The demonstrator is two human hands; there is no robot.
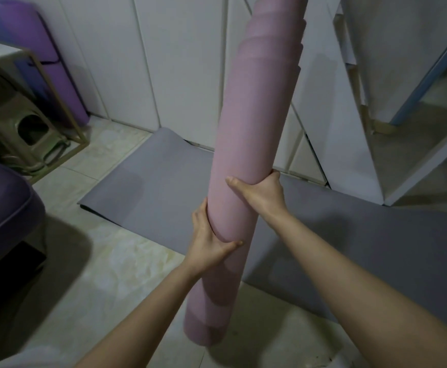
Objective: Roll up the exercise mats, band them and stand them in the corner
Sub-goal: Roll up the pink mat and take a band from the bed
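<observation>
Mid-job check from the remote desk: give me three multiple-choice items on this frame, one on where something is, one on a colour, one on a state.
1. Where is the purple rolled mat?
A. upright in the far left corner
B. flat under the pink roll
C. in the person's right hand

2. What colour is the mat lying on the floor?
A. green
B. grey
C. red

3. What state is the pink mat in?
A. spread out flat
B. folded in half
C. rolled up, held by both hands

Answers:
1. A, it stands against the wall beside the gold-framed table.
2. B, the unrolled mat on the tiles is grey.
3. C, the left hand and right hand grip the roll, its layers telescoping at both ends; no band shows on it.
</observation>
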